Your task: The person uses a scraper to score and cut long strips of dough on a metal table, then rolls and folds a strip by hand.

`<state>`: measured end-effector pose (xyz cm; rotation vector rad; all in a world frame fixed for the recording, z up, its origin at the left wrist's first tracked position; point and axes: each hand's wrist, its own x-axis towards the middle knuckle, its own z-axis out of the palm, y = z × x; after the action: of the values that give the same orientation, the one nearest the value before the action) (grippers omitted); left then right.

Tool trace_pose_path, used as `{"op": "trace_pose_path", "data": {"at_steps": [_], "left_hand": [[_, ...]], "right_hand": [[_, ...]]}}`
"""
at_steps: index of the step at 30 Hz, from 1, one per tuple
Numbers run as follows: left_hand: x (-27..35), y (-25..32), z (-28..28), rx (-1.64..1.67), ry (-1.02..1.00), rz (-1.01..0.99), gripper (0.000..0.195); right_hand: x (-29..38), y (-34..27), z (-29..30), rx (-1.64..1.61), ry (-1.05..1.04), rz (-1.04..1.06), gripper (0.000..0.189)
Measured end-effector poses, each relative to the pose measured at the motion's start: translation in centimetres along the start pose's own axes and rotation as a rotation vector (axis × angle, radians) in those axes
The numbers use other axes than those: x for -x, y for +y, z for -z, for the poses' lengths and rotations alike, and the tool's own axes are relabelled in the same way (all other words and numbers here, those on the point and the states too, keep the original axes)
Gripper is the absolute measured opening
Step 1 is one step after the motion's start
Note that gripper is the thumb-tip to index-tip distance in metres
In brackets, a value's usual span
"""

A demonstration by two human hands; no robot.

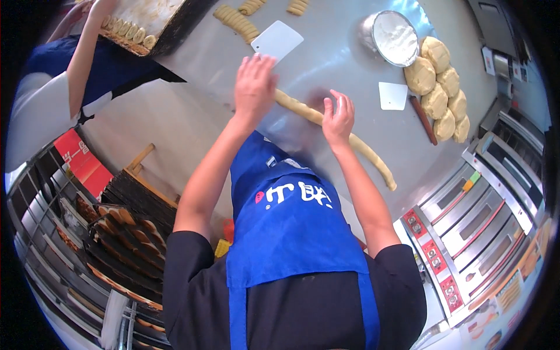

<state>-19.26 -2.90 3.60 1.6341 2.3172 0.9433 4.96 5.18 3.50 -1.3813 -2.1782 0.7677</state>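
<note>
A long rope of dough [370, 154] runs slantwise across the metal worktable [341, 43] in front of me. My left hand [256, 87], fingers stretched out, is over the rope's far left end and hides it. Around the rope's middle is my right hand [339, 116], its thumb apart from its curved fingers; whether the palm touches the dough cannot be told. A white dough scraper [282, 40] lies just beyond my left fingertips. Beside it is a row of cut dough pieces [236, 22], and smaller groups of pieces lie farther back.
A bowl of white flour [396, 39] stands near several round dough pieces [435, 100], a brown wooden stick [423, 120] and a second scraper [392, 96]. A co-worker's arm [83, 65] reaches over a baking tray [140, 26]. Deck ovens [472, 227] stand right, a tray rack [48, 210] left.
</note>
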Motion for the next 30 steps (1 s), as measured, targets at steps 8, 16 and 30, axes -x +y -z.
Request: {"op": "trace_pose_path", "data": {"at_steps": [8,16,30], "left_hand": [[6.2,0.9,-2.7,-0.239,-0.412,-0.276,0.072],[-0.9,1.6,-4.7,-0.261,-0.233,-0.316,0.072],[2.3,4.2,-3.5,-0.247,-0.312,-0.405,0.048]], "right_hand": [[8.9,0.1,-1.0,0.304,-0.277,0.221,0.082],[2.3,2.2,-2.5,0.400,-0.145,0.151,0.079],[6.9,4.1,2.6,0.156,-0.125,-0.019,0.075]]}}
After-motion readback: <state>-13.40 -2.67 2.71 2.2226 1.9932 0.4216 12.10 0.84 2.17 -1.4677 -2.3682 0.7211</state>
